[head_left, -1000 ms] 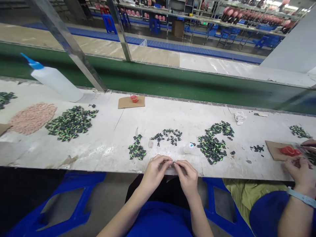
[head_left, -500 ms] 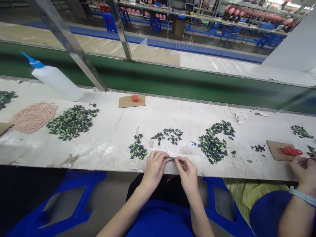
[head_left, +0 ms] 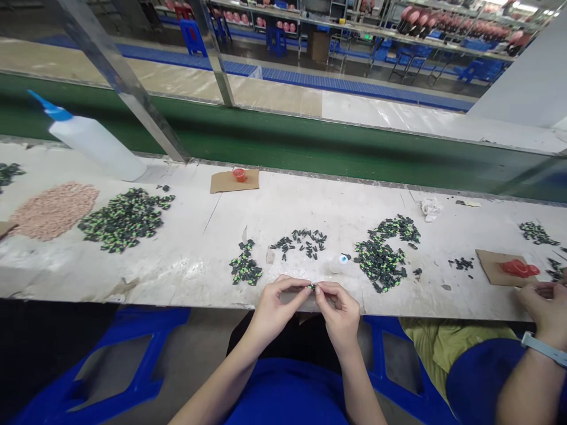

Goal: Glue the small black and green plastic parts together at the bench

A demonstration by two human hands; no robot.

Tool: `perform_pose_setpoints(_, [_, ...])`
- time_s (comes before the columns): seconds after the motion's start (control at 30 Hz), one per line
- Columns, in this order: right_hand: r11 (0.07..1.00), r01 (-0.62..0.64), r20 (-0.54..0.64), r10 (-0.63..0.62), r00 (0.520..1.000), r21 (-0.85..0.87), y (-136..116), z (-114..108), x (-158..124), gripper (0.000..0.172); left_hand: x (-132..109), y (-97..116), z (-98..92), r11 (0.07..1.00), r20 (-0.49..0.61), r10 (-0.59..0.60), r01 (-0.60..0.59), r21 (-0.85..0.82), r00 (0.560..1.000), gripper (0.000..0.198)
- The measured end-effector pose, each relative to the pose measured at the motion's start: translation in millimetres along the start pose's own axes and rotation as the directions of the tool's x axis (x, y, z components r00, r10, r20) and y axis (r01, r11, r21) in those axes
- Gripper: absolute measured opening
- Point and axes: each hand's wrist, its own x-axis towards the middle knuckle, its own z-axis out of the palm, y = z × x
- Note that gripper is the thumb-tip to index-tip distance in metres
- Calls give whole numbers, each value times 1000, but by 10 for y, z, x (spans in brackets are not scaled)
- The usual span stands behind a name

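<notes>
My left hand (head_left: 275, 307) and my right hand (head_left: 339, 311) meet at the near edge of the white workbench (head_left: 186, 260). Both pinch one small black-and-green part (head_left: 312, 287) between their fingertips. Just beyond my left hand lies a small pile of black-and-green parts (head_left: 245, 268). A scatter of small dark parts (head_left: 302, 242) sits behind it. A small white bottle with a blue tip (head_left: 341, 263) lies beside a larger black-and-green heap (head_left: 384, 255) to the right.
At far left are a pink pile (head_left: 53, 209), a big black-and-green heap (head_left: 124, 218) and a tilted white squeeze bottle (head_left: 91, 140). A red cap rests on cardboard (head_left: 234, 180). A co-worker's hand (head_left: 543, 307) works at right near a cardboard piece with a red cap (head_left: 509, 268). A green conveyor (head_left: 310, 144) runs behind.
My hands stay together on the small part, shifting slightly toward the bench edge and turning it. The co-worker's hand at right has moved a little.
</notes>
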Motion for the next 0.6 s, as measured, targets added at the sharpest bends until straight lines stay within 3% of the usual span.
perform_pose_setpoints(0.13, [984,166,7,-166,986,-70,-47,-18,18,7,-3,56,10,998,-25,-20,19,-53,999,12])
perform_pose_setpoints(0.27, [960,251,18,-251,968,-123,-103,-35,38,9,-11,86,20,997,-31,-28,26,-74,999,10])
perform_pose_setpoints(0.43, [962,251,37,-249,968,-103,-126,-60,31,9,-41,111,44,998,-54,-9,5,-70,998,7])
perform_pose_setpoints(0.6, [989,140,67,-136,988,-55,-92,-80,20,12,-78,134,60,1000,-60,14,-15,-5,998,7])
